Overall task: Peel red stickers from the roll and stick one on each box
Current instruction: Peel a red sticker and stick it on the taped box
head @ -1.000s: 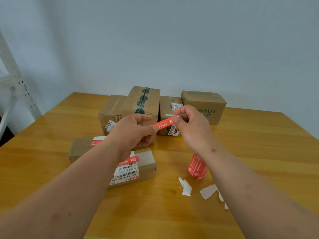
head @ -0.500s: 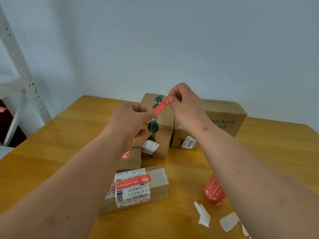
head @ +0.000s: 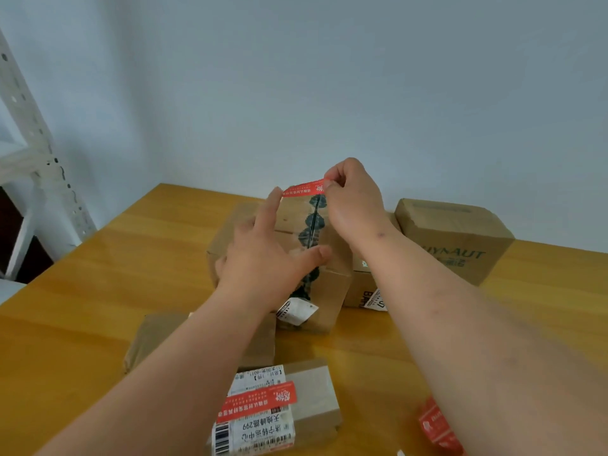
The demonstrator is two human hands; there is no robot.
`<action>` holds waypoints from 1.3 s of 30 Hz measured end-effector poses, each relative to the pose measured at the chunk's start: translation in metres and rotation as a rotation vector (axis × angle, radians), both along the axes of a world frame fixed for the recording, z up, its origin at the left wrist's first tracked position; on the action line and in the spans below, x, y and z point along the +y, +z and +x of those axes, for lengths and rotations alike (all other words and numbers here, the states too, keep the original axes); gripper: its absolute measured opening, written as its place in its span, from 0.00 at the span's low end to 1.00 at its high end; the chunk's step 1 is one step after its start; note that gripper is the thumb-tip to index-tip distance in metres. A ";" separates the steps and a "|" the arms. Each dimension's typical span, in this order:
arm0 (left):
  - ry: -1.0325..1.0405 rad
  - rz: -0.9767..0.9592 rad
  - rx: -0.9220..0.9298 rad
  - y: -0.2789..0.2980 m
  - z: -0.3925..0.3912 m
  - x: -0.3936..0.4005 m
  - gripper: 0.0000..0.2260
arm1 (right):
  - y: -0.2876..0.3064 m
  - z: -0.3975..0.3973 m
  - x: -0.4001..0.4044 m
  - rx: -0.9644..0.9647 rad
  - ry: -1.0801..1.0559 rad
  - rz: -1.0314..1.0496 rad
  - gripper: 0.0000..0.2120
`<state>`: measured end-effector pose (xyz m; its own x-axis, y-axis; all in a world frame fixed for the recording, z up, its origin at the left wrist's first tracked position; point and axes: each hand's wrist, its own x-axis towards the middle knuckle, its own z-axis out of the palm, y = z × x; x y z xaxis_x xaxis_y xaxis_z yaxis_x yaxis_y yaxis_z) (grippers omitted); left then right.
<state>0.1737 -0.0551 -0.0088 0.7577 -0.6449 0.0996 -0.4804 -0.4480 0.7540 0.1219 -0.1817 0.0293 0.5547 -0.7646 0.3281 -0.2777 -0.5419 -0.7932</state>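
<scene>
Your right hand [head: 353, 199] pinches red sticker [head: 304, 188] end above tall taped cardboard box [head: 316, 258]. Your left hand [head: 263, 255] spread flat, fingertip touching sticker's other end. Glossy sticker roll [head: 436, 426] near right.

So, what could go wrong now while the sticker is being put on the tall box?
1. The right hand pinches only one end of the red sticker; the free end near the left hand's fingers may curl and stick askew or wrinkle.
2. The tall box stands among other boxes; pressing on its far top edge might tip or shift it.
</scene>
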 end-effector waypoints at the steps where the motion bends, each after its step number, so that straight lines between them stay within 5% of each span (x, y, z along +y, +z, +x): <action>1: -0.012 -0.016 0.002 -0.002 0.001 -0.001 0.45 | -0.004 -0.001 0.001 0.003 -0.017 0.006 0.06; 12: -0.119 -0.060 0.103 0.005 0.008 0.026 0.40 | -0.005 -0.023 0.047 -0.117 -0.029 0.206 0.05; 22: -0.106 0.164 -0.137 0.023 -0.020 0.039 0.57 | 0.011 -0.044 0.077 -0.256 -0.036 0.229 0.05; 32: -0.158 0.040 -0.387 0.074 -0.041 0.064 0.53 | 0.063 -0.089 0.098 -0.372 0.049 0.160 0.06; 39: -0.395 0.033 -0.220 0.087 -0.067 0.069 0.53 | 0.079 -0.148 0.104 -0.216 0.031 0.165 0.04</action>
